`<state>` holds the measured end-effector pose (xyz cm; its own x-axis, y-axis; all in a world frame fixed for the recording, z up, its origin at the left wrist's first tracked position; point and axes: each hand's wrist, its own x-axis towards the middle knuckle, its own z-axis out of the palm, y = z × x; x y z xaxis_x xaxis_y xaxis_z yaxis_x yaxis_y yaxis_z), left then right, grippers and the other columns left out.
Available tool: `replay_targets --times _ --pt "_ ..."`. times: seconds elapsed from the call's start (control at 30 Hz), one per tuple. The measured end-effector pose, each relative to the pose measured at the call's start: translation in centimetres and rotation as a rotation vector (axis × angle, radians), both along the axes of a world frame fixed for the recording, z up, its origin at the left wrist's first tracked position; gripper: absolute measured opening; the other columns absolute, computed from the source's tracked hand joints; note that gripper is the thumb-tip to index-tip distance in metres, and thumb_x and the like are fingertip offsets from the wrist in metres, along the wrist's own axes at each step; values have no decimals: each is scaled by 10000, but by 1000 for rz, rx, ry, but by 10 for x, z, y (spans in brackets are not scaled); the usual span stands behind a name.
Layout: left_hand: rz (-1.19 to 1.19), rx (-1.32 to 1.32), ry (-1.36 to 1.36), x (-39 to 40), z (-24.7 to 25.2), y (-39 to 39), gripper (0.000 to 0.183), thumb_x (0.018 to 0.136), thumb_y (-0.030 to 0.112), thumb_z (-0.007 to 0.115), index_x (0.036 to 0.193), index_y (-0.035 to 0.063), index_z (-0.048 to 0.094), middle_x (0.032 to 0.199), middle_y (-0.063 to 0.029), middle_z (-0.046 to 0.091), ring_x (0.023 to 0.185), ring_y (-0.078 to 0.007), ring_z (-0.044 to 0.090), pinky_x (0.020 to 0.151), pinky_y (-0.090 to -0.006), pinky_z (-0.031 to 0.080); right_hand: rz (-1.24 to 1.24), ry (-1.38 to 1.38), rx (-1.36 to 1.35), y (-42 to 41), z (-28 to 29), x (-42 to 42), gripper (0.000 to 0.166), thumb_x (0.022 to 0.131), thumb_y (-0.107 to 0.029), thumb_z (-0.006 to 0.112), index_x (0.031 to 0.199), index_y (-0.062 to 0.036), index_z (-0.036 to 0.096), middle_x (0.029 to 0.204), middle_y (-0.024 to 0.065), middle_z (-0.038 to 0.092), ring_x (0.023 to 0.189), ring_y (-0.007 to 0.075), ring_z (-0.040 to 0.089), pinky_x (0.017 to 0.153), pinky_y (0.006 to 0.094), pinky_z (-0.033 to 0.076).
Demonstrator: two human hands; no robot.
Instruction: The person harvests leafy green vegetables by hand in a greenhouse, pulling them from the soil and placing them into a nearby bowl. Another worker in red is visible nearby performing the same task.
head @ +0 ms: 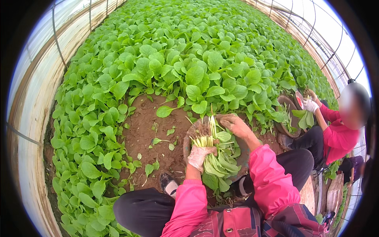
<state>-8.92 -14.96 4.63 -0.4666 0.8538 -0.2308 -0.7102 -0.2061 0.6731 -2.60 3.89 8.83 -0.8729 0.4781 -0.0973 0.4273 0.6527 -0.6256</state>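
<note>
My left hand [200, 155], in a thin whitish glove, grips a bunch of leafy greens [217, 166]. The pale stems and soil-covered roots point away from me, and the leaves hang towards my lap. My right hand [237, 126], bare and soiled, is close beside the root end. Its fingers point left, and whether they pinch anything is hidden. Under the bunch is a round, mud-stained basin [186, 145] with more cut or pulled greens in it, standing between my legs on the soil.
Dense rows of growing greens [183, 44] cover the ground ahead and left. Bare soil [142, 124] with loose leaves lies left of the basin. A co-worker [334, 127] at right holds greens and a red-and-white object [299, 99] over another basin [290, 118]. Plastic greenhouse walls [38, 103] curve along both sides.
</note>
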Motion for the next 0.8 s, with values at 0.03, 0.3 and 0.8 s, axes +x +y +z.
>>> replay_targets --times 0.03,0.3,0.8 --pt "33 53 -54 -1 3 -2 402 627 -6 668 1014 -15 561 908 -99 610 608 -171 548 533 -275 451 55 116 -524 -13 -5 -2 365 863 -267 555 1113 -1 555 1015 52 590 937 118 511 767 258 411" --pt "183 189 -111 -13 -20 -1 454 674 55 655 1097 6 497 934 -84 595 630 -194 562 558 -287 469 -50 338 -369 -65 23 -25 263 850 -134 535 1085 -16 530 732 93 612 669 228 590 603 347 447" --pt "410 33 -217 -24 -43 3 389 753 55 582 1132 8 506 1051 -70 572 939 -195 561 834 -310 448 31 364 231 -97 -30 -37 244 784 -74 561 1023 -37 600 1035 147 556 966 309 538 842 356 423"
